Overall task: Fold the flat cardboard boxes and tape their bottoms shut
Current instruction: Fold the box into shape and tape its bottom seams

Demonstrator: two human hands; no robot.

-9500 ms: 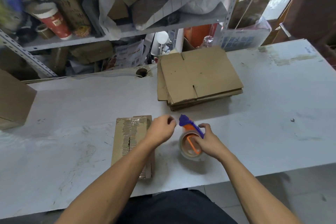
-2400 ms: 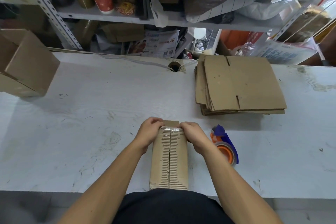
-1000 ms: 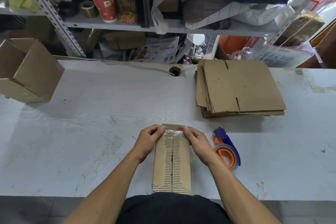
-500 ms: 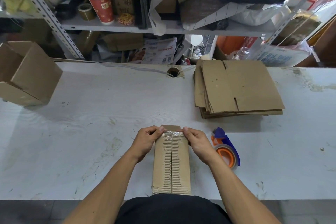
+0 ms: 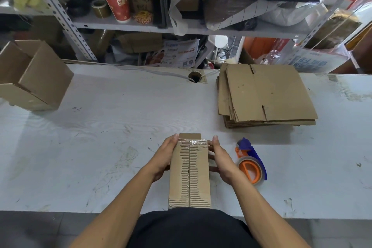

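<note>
A folded cardboard box (image 5: 190, 175) stands bottom up at the table's near edge, its two flaps meeting along a middle seam. Clear tape crosses the far end of the flaps. My left hand (image 5: 163, 159) lies flat against the box's left side, fingers straight and pointing away from me. My right hand (image 5: 220, 159) presses the right side the same way. An orange and blue tape dispenser (image 5: 250, 165) lies on the table just right of my right hand. A stack of flat cardboard boxes (image 5: 267, 94) sits at the back right.
A finished open box (image 5: 34, 78) lies on its side at the far left of the white table (image 5: 100, 127). A cable hole (image 5: 194, 76) is at the back edge. Cluttered metal shelves (image 5: 141, 26) rise behind the table.
My thumbs have left the taped far end of the box. Both hands have slid down onto the box's sides with fingers straightened. The box and dispenser have stayed put.
</note>
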